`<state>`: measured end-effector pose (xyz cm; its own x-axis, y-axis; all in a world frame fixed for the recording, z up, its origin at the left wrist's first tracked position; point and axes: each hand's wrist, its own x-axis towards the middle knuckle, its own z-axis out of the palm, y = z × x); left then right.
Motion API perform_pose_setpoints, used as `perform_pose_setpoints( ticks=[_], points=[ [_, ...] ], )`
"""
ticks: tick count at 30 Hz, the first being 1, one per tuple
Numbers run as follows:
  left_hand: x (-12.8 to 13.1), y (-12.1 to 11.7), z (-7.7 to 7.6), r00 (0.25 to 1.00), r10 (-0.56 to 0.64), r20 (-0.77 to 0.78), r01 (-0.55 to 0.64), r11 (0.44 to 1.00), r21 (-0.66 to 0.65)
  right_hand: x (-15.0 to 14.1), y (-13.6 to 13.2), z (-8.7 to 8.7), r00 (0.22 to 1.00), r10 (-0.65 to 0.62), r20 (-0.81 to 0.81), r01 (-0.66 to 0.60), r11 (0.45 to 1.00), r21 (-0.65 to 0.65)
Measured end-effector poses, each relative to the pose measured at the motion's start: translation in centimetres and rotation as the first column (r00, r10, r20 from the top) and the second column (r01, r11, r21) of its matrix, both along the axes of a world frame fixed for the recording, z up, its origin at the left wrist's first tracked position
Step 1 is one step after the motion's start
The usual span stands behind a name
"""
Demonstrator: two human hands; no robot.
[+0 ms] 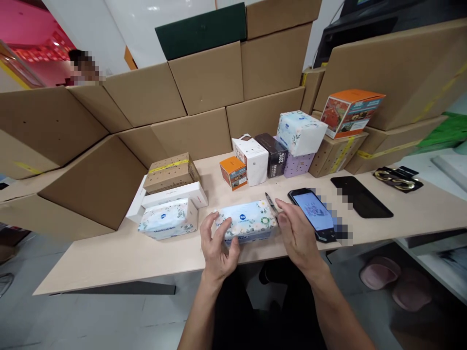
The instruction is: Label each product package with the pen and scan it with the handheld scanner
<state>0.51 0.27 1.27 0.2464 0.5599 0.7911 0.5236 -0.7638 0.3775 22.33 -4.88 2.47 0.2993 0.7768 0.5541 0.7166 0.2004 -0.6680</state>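
A floral tissue pack (pixel 248 221) lies on the light wooden table (pixel 109 257) near its front edge. My left hand (pixel 217 245) rests its spread, curled fingers on the pack's left end. My right hand (pixel 297 233) is at the pack's right end and grips a small utility knife (pixel 270 203), its blade pointing away over the pack's top corner. A lit phone (pixel 313 213) lies just right of that hand.
A second floral tissue pack (pixel 168 218) and white boxes (pixel 175 194) lie left. Small cartons (pixel 251 160), a tissue cube (pixel 299 131) and an orange box (pixel 350 112) stand behind. Large cardboard boxes (pixel 207 78) wall the back. A black pad (pixel 361 197) lies right.
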Motion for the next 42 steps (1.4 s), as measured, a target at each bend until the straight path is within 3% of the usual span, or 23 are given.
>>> perform_pose_setpoints(
  ticks=[4,10,18,21,25,31,35,37,40,42],
  points=[
    [-0.1,0.2,-0.2,1.0,-0.017,0.006,0.017,1.0,0.014,1.3,1.3,-0.7,0.987,-0.126,0.104,0.138,0.983,-0.119],
    [-0.1,0.2,-0.2,1.0,-0.014,-0.005,0.014,1.0,0.007,1.5,2.3,-1.1,0.933,-0.032,0.358,0.175,0.91,-0.377],
    [-0.1,0.4,-0.4,1.0,-0.017,0.003,0.017,1.0,-0.019,1.3,3.4,-0.7,0.9,0.058,0.433,0.153,0.887,-0.436],
    [-0.1,0.4,-0.5,1.0,-0.006,0.011,0.007,0.999,-0.041,1.4,3.5,-0.8,0.909,0.042,0.414,0.168,0.872,-0.459],
    [0.0,0.4,-0.6,1.0,0.0,0.018,0.001,0.999,-0.051,1.6,3.5,-1.3,0.927,0.006,0.375,0.161,0.897,-0.412],
    [-0.2,0.4,-0.8,0.997,-0.014,0.08,0.021,0.995,-0.098,2.2,3.7,-2.5,0.993,-0.085,0.077,0.102,0.959,-0.263],
    [-0.2,0.5,-0.9,0.998,-0.022,0.052,0.029,0.99,-0.139,2.7,3.1,-3.1,0.977,-0.067,-0.202,0.034,0.986,-0.162],
    [-0.2,0.5,-1.0,0.998,-0.02,0.053,0.028,0.989,-0.148,2.8,2.8,-3.2,0.908,-0.048,-0.417,-0.017,0.988,-0.151],
    [-0.2,0.5,-1.0,0.996,-0.028,0.086,0.04,0.989,-0.14,2.8,2.5,-3.2,0.668,0.012,-0.744,-0.097,0.993,-0.071],
    [-0.2,0.5,-0.9,0.993,-0.041,0.114,0.055,0.991,-0.122,2.7,2.5,-3.0,0.522,0.057,-0.851,-0.093,0.996,0.01]
  ],
)
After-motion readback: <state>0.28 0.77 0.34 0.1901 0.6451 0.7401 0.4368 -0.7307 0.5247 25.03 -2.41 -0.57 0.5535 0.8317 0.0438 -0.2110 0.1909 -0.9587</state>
